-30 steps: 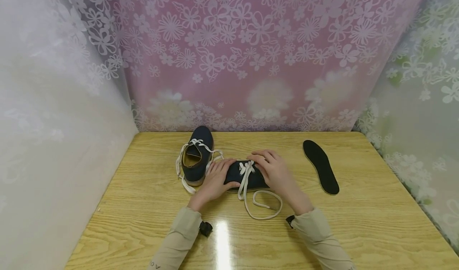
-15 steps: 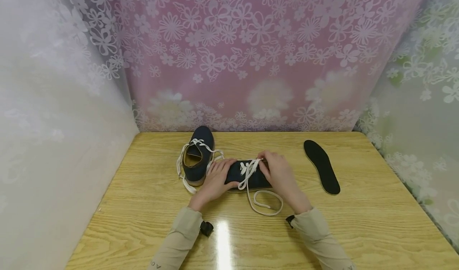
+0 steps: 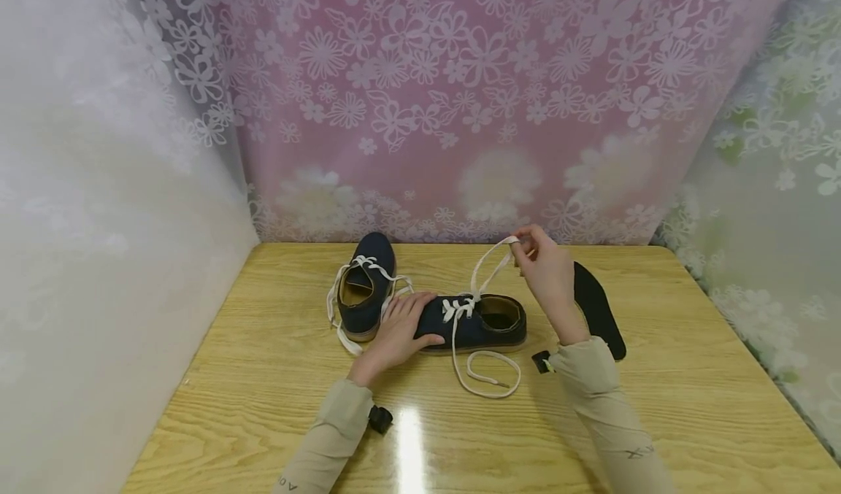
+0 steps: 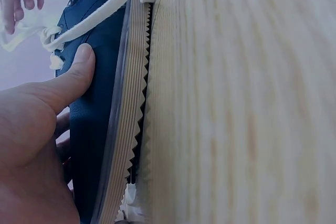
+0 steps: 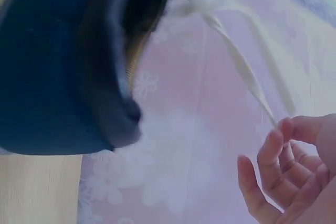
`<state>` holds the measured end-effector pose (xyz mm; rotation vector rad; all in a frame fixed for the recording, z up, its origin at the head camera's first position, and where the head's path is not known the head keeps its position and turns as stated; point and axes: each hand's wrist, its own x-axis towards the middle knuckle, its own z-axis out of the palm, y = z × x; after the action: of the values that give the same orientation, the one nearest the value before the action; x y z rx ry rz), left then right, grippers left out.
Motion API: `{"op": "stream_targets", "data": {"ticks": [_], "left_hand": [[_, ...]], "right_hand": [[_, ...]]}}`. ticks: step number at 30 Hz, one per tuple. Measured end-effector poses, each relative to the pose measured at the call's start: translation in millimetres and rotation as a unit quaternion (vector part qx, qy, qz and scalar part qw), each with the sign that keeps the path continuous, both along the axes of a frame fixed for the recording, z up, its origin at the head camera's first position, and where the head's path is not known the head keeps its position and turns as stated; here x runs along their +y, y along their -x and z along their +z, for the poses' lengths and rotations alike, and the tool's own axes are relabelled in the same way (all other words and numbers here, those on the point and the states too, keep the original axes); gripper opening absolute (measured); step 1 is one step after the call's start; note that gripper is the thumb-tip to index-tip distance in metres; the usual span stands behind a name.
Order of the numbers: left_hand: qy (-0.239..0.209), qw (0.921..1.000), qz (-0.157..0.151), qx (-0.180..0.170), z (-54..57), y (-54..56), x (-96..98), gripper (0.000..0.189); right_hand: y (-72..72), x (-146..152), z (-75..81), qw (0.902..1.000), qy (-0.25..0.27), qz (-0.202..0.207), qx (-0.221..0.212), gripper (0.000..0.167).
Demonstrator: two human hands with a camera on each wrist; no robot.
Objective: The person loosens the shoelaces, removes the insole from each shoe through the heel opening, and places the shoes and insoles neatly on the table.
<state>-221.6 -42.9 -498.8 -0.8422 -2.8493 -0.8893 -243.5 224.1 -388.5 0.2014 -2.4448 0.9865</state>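
A dark navy sneaker [image 3: 486,342] lies sideways at mid-table, its toe to the left and its opening to the right. Over its toe my left hand [image 3: 394,327] holds it; the left wrist view has the thumb [image 4: 79,72] against the upper and the fingers partly hidden behind. Raised beyond the heel, my right hand [image 3: 548,271] pinches a white shoelace [image 5: 239,61] between thumb and forefinger. The lace rises from the knot area in a narrow loop. The other lace end [image 3: 494,396] curls on the table in front of the shoe.
A second navy sneaker [image 3: 368,319] with loose white laces stands to the left, toe toward the back. A black insole [image 3: 601,311] lies at the right, partly covered by the right hand and wrist. A floral curtain [image 3: 407,151] hangs behind the wooden table [image 3: 263,421].
My right hand has moved from the shoe's laces up, back and to the right, drawing the lace out and uncovering the shoe's opening. The left hand stays on the toe.
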Motion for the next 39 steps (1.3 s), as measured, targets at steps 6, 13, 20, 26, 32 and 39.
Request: {"op": "stream_targets", "data": {"ticks": [6,13,20,26,32,39], "left_hand": [[0.005,1.0000,0.001,-0.004,1.0,-1.1,0.2,0.079],[0.017,0.9998,0.001,-0.012,-0.1,0.3,1.2,0.082],[0.018,0.9997,0.003,-0.018,1.1,0.8,1.3,0.082],[0.015,0.9998,0.003,-0.016,1.9,1.4,1.0,0.082],[0.004,0.9999,0.003,-0.012,3.8,0.8,0.6,0.080],[0.009,0.9999,0.005,-0.012,1.6,0.8,0.4,0.081]], "right_hand": [[5.5,6.4,-8.3,0.9896,0.106,0.075,-0.061,0.034],[-8.0,-5.0,-30.8,0.9902,0.043,0.120,-0.058,0.037],[-20.9,-17.6,-41.8,0.9702,-0.135,0.198,-0.032,0.024],[-24.3,-23.0,-45.5,0.9582,-0.231,0.168,-0.003,0.024],[-25.1,-26.1,-47.8,0.9552,-0.262,0.133,0.035,0.018],[-24.1,-27.6,-54.1,0.9715,-0.198,0.130,0.018,0.010]]}}
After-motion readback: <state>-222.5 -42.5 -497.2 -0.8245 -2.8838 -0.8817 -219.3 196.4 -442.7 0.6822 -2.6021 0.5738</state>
